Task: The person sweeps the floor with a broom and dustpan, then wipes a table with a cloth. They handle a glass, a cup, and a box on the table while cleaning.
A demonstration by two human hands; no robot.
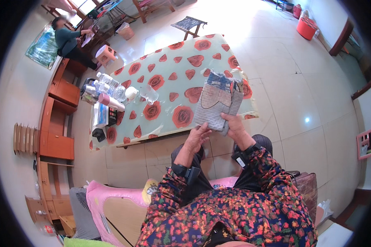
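A folded piece of grey quilted cloth point(213, 103) with a frayed blue denim strip along its far end is held above the near right part of the table. It carries a pale pink patch with a dark outline. My right hand point(235, 126) grips its near right edge, thumb on top and fingers partly hidden beneath. At the near left corner, my left hand point(199, 137) touches the cloth with its fingertips, the other fingers loosely curled below. Whether it pinches the cloth is unclear. A narrower grey fold point(236, 100) lies along the cloth's right side.
A table point(160, 105) under a rose-and-heart plastic cover stands before me. On its left are plastic bottles point(111, 83), a glass mug point(149, 94), a pink-and-white flask point(111, 102) and boxes point(103, 115). A folding stool point(190, 24) stands beyond; a person point(69, 40) is at far left.
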